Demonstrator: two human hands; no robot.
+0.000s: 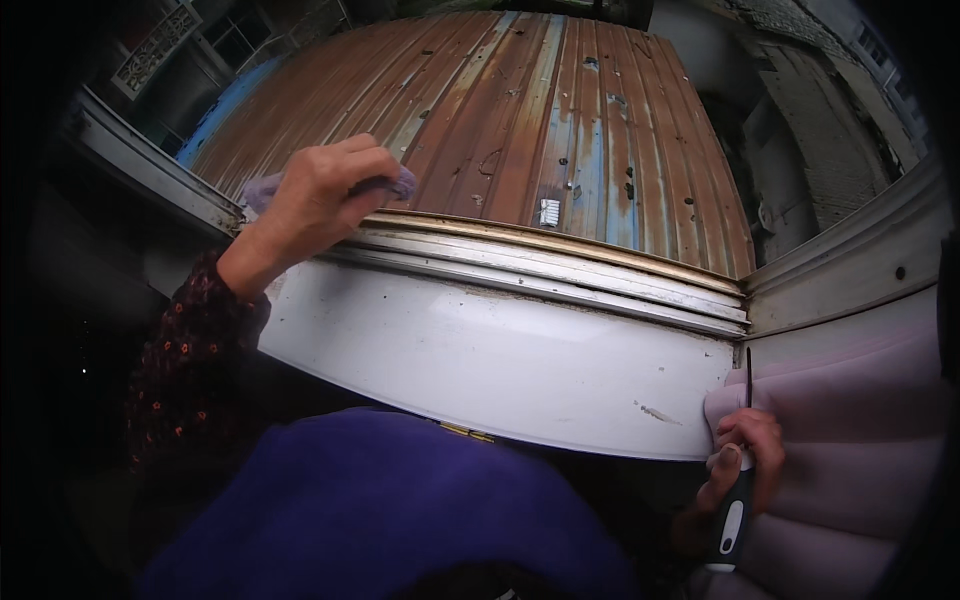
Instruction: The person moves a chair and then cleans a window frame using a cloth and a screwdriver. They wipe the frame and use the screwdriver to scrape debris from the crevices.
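Note:
My left hand is closed on a purple cloth above the left end of the window track. Part of the cloth sticks out on both sides of my fingers. At the lower right, my right hand grips a dark-and-white handled tool. Its thin dark blade or edge points up toward the corner of the white windowsill; what kind of tool it is, I cannot tell. The sill bears small dark specks and a scuffed patch near its right end.
A pink curtain hangs along the right side, right beside my right hand. White window frame pieces rise at both ends of the track. Outside lies a rusty corrugated metal roof with small debris and a white ribbed piece.

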